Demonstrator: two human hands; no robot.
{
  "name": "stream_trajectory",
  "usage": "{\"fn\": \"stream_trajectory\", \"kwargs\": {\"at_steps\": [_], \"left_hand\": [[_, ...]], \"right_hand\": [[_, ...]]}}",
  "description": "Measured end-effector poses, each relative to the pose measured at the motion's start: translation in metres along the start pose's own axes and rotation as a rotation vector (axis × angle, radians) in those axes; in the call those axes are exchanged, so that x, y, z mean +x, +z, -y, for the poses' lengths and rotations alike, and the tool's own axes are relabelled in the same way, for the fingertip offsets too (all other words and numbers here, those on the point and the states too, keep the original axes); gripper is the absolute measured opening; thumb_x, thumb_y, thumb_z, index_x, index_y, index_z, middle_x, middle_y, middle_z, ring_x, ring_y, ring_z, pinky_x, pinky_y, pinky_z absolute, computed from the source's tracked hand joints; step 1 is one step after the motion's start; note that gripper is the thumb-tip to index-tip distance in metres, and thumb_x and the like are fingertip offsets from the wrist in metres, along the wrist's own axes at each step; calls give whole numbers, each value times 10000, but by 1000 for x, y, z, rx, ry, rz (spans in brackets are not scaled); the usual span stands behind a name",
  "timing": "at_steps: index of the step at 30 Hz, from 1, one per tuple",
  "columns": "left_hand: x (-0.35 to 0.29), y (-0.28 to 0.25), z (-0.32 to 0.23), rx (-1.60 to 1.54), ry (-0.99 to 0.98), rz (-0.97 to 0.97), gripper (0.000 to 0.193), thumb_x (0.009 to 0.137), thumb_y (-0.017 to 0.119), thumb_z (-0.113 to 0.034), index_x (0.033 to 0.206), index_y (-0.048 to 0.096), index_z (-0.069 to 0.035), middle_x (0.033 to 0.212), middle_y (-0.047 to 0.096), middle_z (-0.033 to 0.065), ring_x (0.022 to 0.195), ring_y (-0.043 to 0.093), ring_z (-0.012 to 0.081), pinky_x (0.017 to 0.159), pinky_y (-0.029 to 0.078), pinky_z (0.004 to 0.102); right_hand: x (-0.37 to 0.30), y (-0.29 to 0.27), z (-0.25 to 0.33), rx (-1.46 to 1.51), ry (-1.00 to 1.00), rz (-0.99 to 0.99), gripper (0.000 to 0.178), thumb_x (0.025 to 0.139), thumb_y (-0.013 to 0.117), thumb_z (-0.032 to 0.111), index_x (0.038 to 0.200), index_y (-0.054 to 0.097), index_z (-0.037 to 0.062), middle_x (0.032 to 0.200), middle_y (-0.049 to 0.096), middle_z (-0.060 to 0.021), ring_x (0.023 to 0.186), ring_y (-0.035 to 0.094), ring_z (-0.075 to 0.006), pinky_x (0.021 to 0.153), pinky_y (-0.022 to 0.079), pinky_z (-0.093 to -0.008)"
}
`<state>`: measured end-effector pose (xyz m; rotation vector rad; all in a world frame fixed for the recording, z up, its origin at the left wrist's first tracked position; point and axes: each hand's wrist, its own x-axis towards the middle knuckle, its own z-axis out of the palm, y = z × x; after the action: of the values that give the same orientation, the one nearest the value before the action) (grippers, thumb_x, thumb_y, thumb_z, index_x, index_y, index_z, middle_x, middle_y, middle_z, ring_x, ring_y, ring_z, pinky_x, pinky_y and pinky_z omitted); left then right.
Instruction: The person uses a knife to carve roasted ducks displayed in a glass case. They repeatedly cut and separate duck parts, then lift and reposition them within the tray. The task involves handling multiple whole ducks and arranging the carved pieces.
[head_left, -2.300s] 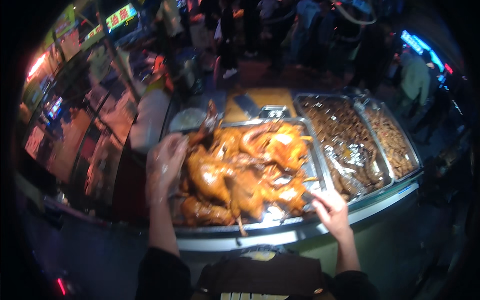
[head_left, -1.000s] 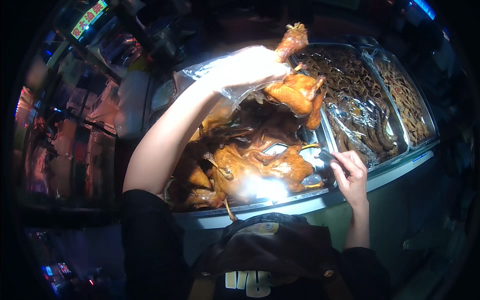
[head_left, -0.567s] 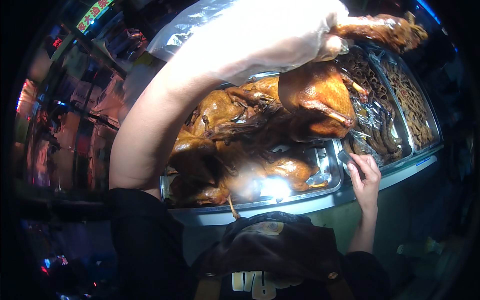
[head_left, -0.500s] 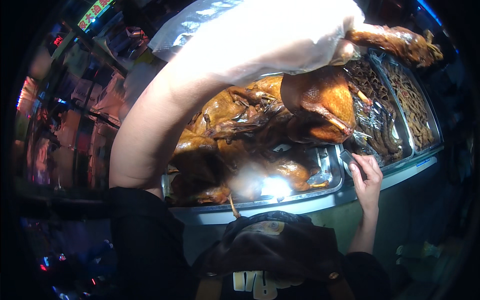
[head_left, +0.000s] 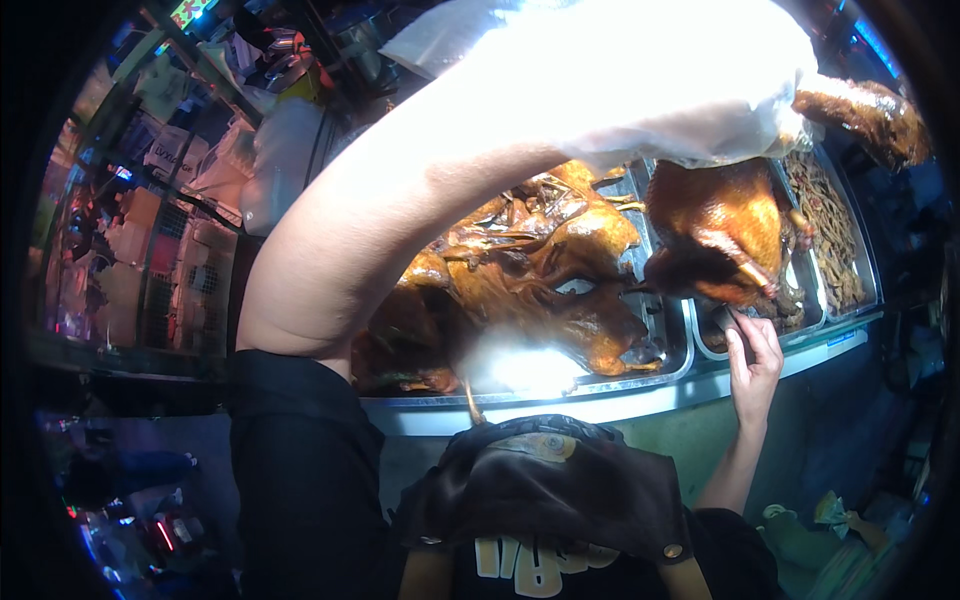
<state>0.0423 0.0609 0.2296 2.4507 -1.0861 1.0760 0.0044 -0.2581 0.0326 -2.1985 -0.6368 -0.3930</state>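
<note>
My left hand (head_left: 765,110), in a clear plastic glove washed out by glare, reaches across the top. It is closed round the neck of a glossy brown roasted goose or duck. The bird's neck end (head_left: 870,118) sticks out beyond the hand, while its plump body (head_left: 715,225) hangs below, over the trays. My bare right hand (head_left: 756,362) is at the front edge, just under the bird. Its thumb and fingers pinch a small, flat, dark grey piece (head_left: 731,322) whose kind I cannot make out.
Several roasted birds (head_left: 560,250) lie in a wide metal tray (head_left: 684,350) in front of me. Further right stands a tray of brown strips (head_left: 830,225). A pale counter edge (head_left: 640,402) runs along the front. Bags and crates (head_left: 185,240) are at the left.
My left hand has carried the bird to the right, uncovering more of the big tray. The clear wrap on the tray beneath it no longer shows. My right hand keeps its pinch.
</note>
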Motion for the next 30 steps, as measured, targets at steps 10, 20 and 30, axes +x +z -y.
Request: {"fn": "stream_trajectory", "kwargs": {"at_steps": [10, 20, 30], "left_hand": [[-46, 6, 4, -71, -245, 145, 415, 964, 600, -470, 978, 624, -56, 849, 610, 147, 789, 606, 306, 711, 470, 412], [-80, 27, 32, -240, -576, 253, 490, 968, 600, -493, 1025, 643, -8, 902, 645, 153, 807, 616, 255, 738, 492, 377], [-136, 50, 82, -859, -1004, 347, 335, 938, 694, -403, 859, 613, -88, 740, 528, -29, 708, 456, 69, 639, 364, 240]], "right_hand": [[2, 11, 10, 88, 51, 48, 236, 884, 663, -46, 1119, 678, -63, 919, 605, -92, 798, 603, -155, 701, 489, -270], [6, 17, 8, 103, 27, 73, 229, 885, 671, -25, 1113, 686, -50, 892, 609, -92, 764, 597, -156, 677, 477, -273], [13, 21, 12, 86, -16, 68, 252, 866, 667, -49, 1117, 691, -40, 887, 605, -87, 758, 586, -152, 668, 464, -266]]}}
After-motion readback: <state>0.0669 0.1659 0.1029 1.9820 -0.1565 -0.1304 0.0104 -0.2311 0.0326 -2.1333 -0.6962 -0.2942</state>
